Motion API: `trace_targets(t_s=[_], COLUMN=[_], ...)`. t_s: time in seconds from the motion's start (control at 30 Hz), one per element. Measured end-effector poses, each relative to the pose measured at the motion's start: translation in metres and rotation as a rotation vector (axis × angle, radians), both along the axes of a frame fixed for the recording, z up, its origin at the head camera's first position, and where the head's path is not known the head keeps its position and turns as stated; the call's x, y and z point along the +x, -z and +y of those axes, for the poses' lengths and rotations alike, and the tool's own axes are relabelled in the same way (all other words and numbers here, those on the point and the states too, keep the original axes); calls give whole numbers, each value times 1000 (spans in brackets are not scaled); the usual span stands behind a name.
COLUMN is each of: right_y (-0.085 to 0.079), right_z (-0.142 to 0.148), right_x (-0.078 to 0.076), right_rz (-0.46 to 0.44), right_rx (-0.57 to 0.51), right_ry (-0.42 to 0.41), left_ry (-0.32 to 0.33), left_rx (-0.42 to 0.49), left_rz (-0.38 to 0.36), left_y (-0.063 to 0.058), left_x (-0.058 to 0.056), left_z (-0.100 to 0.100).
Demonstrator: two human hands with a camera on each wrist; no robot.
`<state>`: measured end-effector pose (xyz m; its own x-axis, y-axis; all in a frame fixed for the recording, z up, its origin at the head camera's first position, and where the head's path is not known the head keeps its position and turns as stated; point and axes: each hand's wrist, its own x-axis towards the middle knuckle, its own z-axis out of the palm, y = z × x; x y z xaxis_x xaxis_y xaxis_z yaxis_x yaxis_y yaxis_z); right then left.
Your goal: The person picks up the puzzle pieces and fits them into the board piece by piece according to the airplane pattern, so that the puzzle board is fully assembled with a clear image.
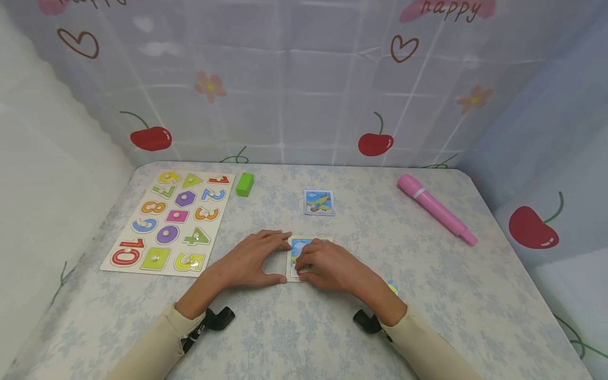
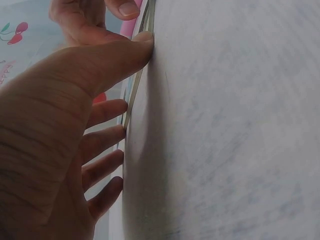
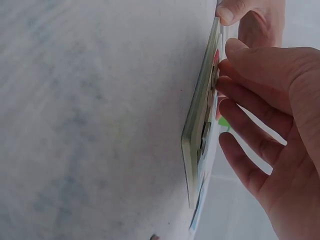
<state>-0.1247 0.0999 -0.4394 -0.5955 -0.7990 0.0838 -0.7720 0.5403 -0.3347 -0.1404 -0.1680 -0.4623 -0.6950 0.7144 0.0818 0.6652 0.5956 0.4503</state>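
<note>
A small framed picture puzzle (image 1: 288,272) lies flat at the middle front of the table. My left hand (image 1: 254,259) rests along its left side, thumb tip at the near corner and fingertips at the far one. Over the puzzle's right part bends my right hand (image 1: 332,266), its fingertips touching the picture surface by a small red patch (image 3: 216,56). In the right wrist view thin puzzle pieces (image 3: 206,135) lie on the board beneath its loosely bent fingers. Much of the picture is hidden under this hand.
A number-and-shape peg board (image 1: 163,224) lies at left, a green block (image 1: 244,184) beside its far corner. Behind the puzzle lies an airplane picture card (image 1: 319,202). A pink pen-shaped stick (image 1: 437,209) lies at right. A small yellow-and-blue piece (image 1: 392,286) shows behind my right forearm.
</note>
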Motion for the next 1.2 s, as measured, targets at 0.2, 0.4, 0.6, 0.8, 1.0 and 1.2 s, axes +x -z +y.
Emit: trace_targets(t_s=[0.2,0.4,0.6,0.8,1.0,1.2], right_y=[1,1,-9,-12,-13,-12], right_z=[4,8,33,67,99,119], right_x=[4,4,-1,0,13,30], right_rz=[27,-9,-95,-112,-134,-112], right_rx=[-1,-16,-9,19,82,98], right_ry=[-49,-23,141,256,342,404], left_ry=[3,3,-13,-39,61,82], left_rx=[-5,-5,-40,-80,-111,-168], left_rz=[10,1,-38,-72,-15,36], left_y=[0,0,-2,-13,-17,-14], left_x=[0,0,2,7,11,11], left_z=[0,1,4,14,36,45])
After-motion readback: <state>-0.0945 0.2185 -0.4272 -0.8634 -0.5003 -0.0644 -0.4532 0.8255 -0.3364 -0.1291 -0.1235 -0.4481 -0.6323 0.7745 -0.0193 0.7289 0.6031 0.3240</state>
